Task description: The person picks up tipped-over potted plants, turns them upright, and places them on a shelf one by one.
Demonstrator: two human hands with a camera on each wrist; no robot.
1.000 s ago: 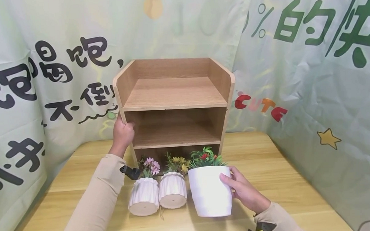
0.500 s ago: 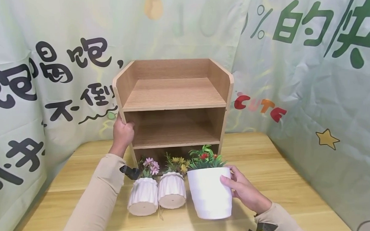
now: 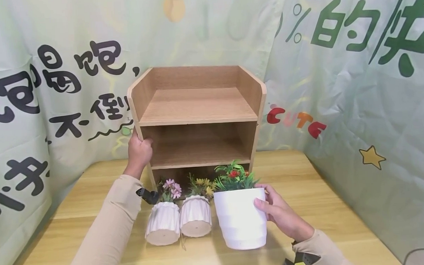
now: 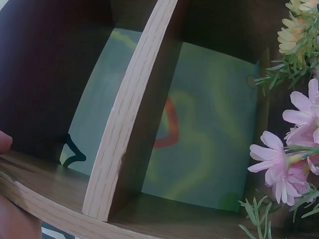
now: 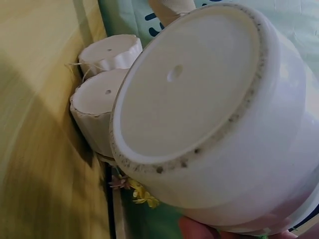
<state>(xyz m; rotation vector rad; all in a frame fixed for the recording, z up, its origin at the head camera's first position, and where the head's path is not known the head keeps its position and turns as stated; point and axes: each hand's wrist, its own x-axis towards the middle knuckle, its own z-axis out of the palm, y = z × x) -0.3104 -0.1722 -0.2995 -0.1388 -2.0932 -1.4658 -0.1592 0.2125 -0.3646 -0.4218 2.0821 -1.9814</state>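
Observation:
My left hand (image 3: 140,152) grips the left side panel of a wooden shelf unit (image 3: 198,105), thumb on the inner side. In my right hand (image 3: 285,215) is a large white flowerpot (image 3: 241,221) with green leaves and red flowers (image 3: 233,174), held by its right side near the rim. Its round underside (image 5: 189,84) faces the right wrist camera. Two small fluted white pots lie on their sides in front of the shelf, bases toward me: one with pink flowers (image 3: 162,224), the other with yellow flowers (image 3: 196,217). Pink blooms (image 4: 279,167) also show close up in the left wrist view.
The unit has a top tray, a middle compartment (image 3: 200,144) and a lower one partly hidden by the flowers. It stands on a light wooden table (image 3: 294,184). Printed fabric curtains (image 3: 337,104) surround the table at the back and sides.
The large white pot has shifted slightly and its leaves and red flowers show higher above the rim. My left hand stays on the shelf panel, and the small pots have not moved.

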